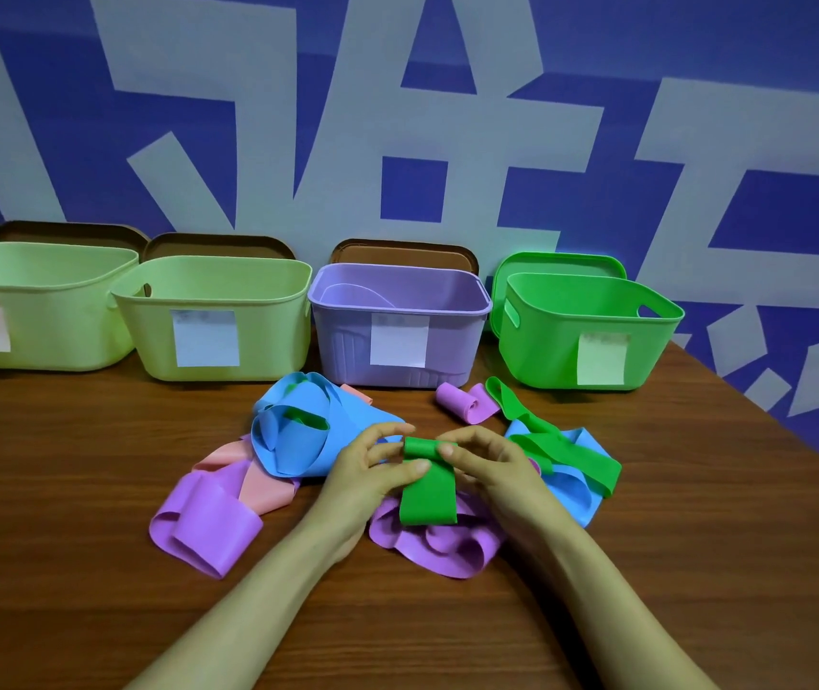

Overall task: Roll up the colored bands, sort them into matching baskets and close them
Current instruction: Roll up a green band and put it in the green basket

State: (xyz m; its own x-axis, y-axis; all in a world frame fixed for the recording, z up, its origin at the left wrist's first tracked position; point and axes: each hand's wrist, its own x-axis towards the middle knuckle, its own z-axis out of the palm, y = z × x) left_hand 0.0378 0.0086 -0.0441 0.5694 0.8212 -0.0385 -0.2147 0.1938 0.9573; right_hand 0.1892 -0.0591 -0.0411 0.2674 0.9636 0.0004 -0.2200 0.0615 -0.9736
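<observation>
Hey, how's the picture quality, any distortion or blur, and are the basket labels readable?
Head view: wide-angle distortion bows the leftmost basket; lighting is soft and even, no harsh glare; basket labels are too blurred to read; the green band pinched by left hand and right hand is sharp.

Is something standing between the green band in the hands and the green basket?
Nothing tall. A second green band and a blue band lie on the table between the held green band and the open green basket.

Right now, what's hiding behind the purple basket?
A brown lid stands behind the purple basket. Only the lid's top strip shows above the rim. The basket covers the rest, so I can't see its lower part.
</observation>
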